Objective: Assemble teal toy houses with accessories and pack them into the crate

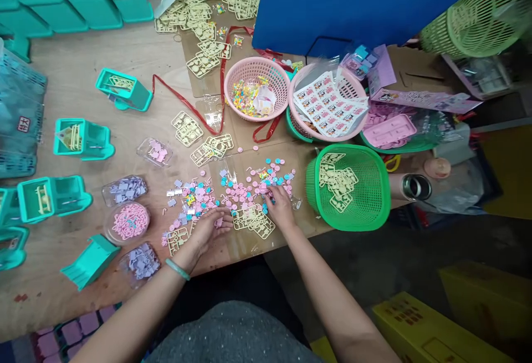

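Note:
My left hand [210, 229] lies palm-up at the table's near edge with its fingers stretched out, cupped beside a scatter of small pink, blue and lilac plastic pieces [233, 188]. My right hand [279, 206] rests with bent fingers on the same scatter, its fingertips pinching among the pieces; what it holds is too small to name. Cream plastic part frames [253, 220] lie between and under both hands. A green bangle circles my left wrist.
A green basket [366, 208] with cream frames stands right of my hands. Behind are pink baskets [249, 72] of coloured bits and sticker sheets [328, 105]. Teal toy boxes [54, 197] and clear dishes of pieces [127, 221] sit left. A blue board [357, 3] rises behind.

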The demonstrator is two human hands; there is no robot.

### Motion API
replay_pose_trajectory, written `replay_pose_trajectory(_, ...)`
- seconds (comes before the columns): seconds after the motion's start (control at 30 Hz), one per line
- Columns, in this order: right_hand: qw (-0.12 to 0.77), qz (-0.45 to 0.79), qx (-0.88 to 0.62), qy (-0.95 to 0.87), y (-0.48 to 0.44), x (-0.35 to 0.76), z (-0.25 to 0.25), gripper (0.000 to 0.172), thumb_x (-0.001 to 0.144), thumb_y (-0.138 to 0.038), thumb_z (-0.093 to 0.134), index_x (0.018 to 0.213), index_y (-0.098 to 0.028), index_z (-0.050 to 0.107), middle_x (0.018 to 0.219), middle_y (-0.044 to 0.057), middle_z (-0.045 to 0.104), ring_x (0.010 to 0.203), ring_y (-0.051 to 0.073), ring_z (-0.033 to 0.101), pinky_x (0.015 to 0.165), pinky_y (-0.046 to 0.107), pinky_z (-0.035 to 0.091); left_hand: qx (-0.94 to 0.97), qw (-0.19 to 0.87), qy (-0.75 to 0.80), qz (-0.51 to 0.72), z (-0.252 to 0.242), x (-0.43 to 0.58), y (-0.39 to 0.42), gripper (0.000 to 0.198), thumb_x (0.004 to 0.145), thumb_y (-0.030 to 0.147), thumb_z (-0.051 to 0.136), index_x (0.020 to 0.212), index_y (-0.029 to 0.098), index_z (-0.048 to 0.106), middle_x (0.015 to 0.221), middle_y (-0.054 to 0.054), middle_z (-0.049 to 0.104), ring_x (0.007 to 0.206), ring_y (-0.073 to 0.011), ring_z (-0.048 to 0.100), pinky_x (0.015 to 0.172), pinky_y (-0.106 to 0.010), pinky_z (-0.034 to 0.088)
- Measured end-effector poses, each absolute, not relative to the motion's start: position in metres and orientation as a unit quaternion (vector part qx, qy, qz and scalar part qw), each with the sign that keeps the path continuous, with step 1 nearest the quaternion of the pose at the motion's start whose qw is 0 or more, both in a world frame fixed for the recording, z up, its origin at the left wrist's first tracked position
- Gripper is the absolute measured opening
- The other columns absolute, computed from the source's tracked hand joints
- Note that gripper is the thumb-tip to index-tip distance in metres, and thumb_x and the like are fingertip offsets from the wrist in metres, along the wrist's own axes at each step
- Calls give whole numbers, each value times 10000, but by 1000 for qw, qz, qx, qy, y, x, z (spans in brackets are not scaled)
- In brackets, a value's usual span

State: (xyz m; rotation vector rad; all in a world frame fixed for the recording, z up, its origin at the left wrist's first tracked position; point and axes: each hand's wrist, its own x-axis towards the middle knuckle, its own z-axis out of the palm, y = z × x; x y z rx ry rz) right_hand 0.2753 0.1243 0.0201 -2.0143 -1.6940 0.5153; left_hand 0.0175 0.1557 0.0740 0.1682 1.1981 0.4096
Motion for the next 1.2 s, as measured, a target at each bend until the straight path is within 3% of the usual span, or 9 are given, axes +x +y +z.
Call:
replay_pose_trajectory(0.2, 204, 184, -740, -613, 138, 264, 22, 197, 960, -246, 521, 939, -207, 713, 944, 89, 666, 902, 255, 587, 826, 379, 478, -18, 848, 479, 226, 75, 36, 179, 328, 951, 277, 442, 994, 85, 704, 973, -165, 757, 853, -216, 740, 840, -352, 600)
replay_pose_trajectory(0.4, 263, 209, -740, -583, 142, 260, 35, 262, 984, -283, 478, 975, -197, 725, 973, 94, 686, 915, 240, 617, 846, 370, 487, -74, 857, 432, 270, 76, 32, 184, 368, 978, 301, 439, 1047, 65, 712, 1120, -197, 746, 1021, -253, 735, 936, -367, 582)
replay_pose_trajectory(0.63, 205, 242, -702, -638, 138, 250, 20, 246, 915, -266, 489, 988, -199, 715, 996, 116, 688, 912, 266, 622, 829, 398, 495, -43, 817, 473, 327, 88, 16, 182, 163, 890, 117, 554, 958, 84, 699, 947, -149, 753, 828, -210, 756, 901, -371, 604)
replay_pose_trajectory(0.77, 244, 300, -714, -584, 143, 243, 13, 209, 878, -335, 537, 879, -205, 700, 898, 100, 694, 840, 256, 629, 792, 395, 500, -20, 775, 486, 404, 96, -25, 223, 146, 909, 157, 552, 927, 121, 692, 920, -116, 751, 843, -190, 747, 890, -341, 603)
replay_pose_trajectory(0.87, 299, 336, -737, -504, 150, 246, 14, 301, 879, -421, 538, 992, -190, 695, 938, 104, 727, 818, 242, 658, 763, 378, 524, 4, 731, 488, 478, 97, -64, 275, 160, 924, 212, 531, 895, 170, 683, 925, -62, 748, 905, -143, 728, 911, -270, 581)
replay_pose_trajectory(0.93, 304, 325, -754, -483, 154, 253, 16, 357, 903, -442, 488, 1043, -175, 680, 965, 113, 733, 813, 235, 666, 746, 368, 531, 97, 662, 535, 516, 93, -83, 308, 191, 927, 229, 497, 869, 168, 668, 898, -72, 738, 921, -155, 725, 927, -305, 583)
replay_pose_trajectory(1.07, 276, 294, -767, -499, 154, 265, 23, 301, 899, -395, 480, 971, -192, 691, 948, 95, 716, 858, 234, 654, 803, 370, 521, 335, 481, 690, 425, 83, -101, 350, 276, 982, 291, 402, 1003, 166, 647, 1073, -129, 733, 1055, -219, 697, 983, -426, 558)
replay_pose_trajectory(1.13, 255, 293, -758, -523, 152, 262, 27, 237, 877, -359, 521, 908, -213, 705, 925, 81, 701, 878, 239, 640, 840, 376, 503, 394, 416, 716, 399, 84, -107, 357, 253, 944, 252, 508, 1146, 150, 620, 1301, -152, 661, 1260, -244, 595, 1120, -463, 444)
replay_pose_trajectory(1.2, 237, 294, -750, -543, 151, 253, 29, 186, 857, -322, 563, 901, -226, 716, 931, 79, 688, 892, 248, 622, 862, 386, 484, 439, 363, 727, 384, 86, -114, 362, 399, 846, 164, 634, 1242, 152, 588, 1490, -144, 528, 1434, -245, 419, 1234, -439, 272)
